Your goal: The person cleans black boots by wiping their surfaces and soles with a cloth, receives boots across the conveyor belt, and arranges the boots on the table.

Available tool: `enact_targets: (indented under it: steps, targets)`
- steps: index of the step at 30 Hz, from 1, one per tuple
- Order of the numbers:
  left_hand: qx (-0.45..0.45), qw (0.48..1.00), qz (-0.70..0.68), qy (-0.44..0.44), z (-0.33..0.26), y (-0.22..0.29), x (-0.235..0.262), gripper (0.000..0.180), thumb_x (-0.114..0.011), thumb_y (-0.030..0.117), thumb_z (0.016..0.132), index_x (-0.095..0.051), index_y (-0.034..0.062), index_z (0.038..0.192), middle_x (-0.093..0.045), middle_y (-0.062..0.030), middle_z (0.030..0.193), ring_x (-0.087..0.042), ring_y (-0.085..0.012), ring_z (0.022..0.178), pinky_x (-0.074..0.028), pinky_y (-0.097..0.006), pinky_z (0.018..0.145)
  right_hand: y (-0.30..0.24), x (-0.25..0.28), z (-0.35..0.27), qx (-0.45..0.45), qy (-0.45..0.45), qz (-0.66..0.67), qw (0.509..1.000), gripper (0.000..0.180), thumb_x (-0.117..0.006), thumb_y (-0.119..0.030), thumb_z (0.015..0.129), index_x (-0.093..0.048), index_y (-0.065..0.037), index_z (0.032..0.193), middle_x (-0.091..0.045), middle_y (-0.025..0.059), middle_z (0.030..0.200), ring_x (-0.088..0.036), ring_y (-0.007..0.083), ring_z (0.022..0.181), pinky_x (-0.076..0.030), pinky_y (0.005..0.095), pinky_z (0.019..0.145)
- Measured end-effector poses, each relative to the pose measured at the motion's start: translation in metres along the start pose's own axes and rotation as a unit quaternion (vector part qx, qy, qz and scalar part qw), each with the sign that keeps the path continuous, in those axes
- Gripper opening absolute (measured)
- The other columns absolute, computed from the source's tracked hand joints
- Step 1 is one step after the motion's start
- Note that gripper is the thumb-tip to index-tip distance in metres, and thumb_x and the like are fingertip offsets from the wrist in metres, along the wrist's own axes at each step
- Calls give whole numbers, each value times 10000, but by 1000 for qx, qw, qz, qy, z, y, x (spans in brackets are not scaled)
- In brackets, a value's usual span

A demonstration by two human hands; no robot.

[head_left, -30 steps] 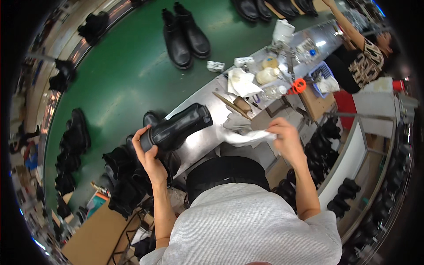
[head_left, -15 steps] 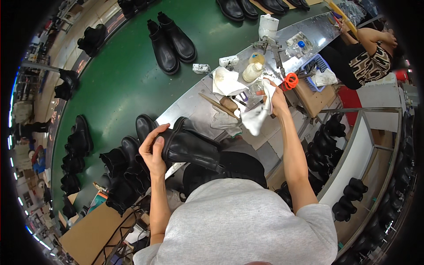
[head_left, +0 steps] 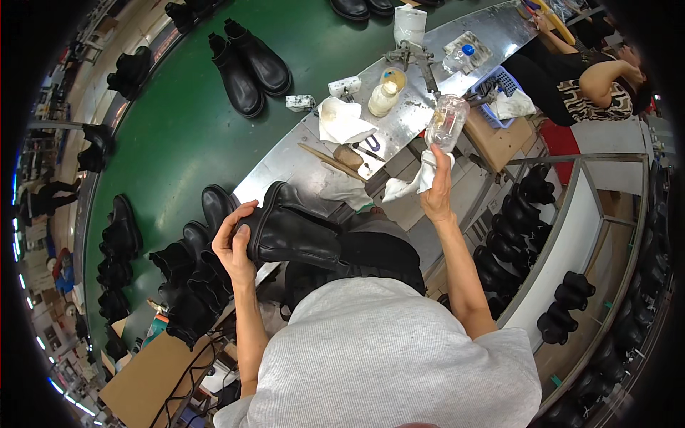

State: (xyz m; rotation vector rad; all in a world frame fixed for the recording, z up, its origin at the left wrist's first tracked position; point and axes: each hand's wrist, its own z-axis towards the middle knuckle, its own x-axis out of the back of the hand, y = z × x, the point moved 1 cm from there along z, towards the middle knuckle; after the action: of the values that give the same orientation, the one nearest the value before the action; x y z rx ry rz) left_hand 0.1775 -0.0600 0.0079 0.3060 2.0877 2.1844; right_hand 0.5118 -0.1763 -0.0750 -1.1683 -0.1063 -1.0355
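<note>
My left hand (head_left: pixel 234 246) is wrapped round the sole end of a black leather boot (head_left: pixel 296 232), which lies on its side over my lap. In my right hand (head_left: pixel 437 192), a clear plastic bottle (head_left: pixel 448 121) is held upright, or nearly so, out past the edge of the metal worktop. A white cloth (head_left: pixel 408 185) is bunched in the same hand and hangs to its left. Glare and the clear plastic make the bottle's contents hard to tell.
A spray gun (head_left: pixel 414 57), a cream bottle (head_left: pixel 384 98), white paper (head_left: pixel 344 120) and a wooden stick (head_left: pixel 332 161) lie on the metal worktop (head_left: pixel 285 167). Black boots (head_left: pixel 250 68) stand on the green table. A blue basket (head_left: pixel 503 96) and another person (head_left: pixel 596 85) are at right.
My right hand has picked the clear bottle up from the worktop and drawn it back, cloth still in hand. The boot stays in my left hand. The whole view has shifted slightly.
</note>
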Motion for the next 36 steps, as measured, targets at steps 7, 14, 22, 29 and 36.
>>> enact_targets:
  steps: [7, 14, 22, 29, 36]
  targets:
    - [0, 1000, -3, 12, -2, 2, 5, 310, -500, 90, 735, -620, -90, 956, -642, -186, 1032, -586, -238, 1007, -394, -320, 943, 10, 0, -7, 45, -26, -49, 997, 687, -463, 153, 649, -363, 10, 1313, -459, 201, 1124, -455, 356, 1026, -360, 388, 926]
    - [-20, 1000, -19, 7, 2, 5, 7, 308, -534, 46, 746, -621, -87, 1010, -648, -153, 1030, -597, -193, 984, -416, -268, 901, 39, -29, 50, -297, -74, 293, 906, 361, -491, -60, 898, -492, -10, 1255, -605, 27, 779, -540, 102, 635, -444, 245, 558]
    - [-6, 999, -41, 33, -6, -7, 14, 247, -503, 63, 829, -650, -64, 981, -677, -129, 971, -619, -135, 859, -454, -231, 772, -131, -21, 81, -243, -576, 290, 725, 503, -652, -103, 727, -436, -17, 1173, -595, 22, 679, -566, 74, 599, -420, 198, 500]
    - [-25, 999, -12, 30, 1, -10, 10, 219, -538, 47, 788, -658, -60, 937, -682, -150, 941, -647, -182, 872, -477, -270, 812, -185, -103, 38, -282, -528, 381, 705, 210, -540, 80, 713, -470, -26, 881, -546, 6, 665, -488, 48, 606, -372, 207, 535]
    - [-37, 998, 35, 32, -3, -9, 5, 199, -556, 30, 753, -658, -51, 903, -679, -161, 935, -662, -220, 873, -488, -287, 813, -189, -102, 31, -273, -510, 285, 764, 120, -605, -2, 733, -493, -35, 757, -520, -17, 642, -446, 28, 550, -337, 200, 478]
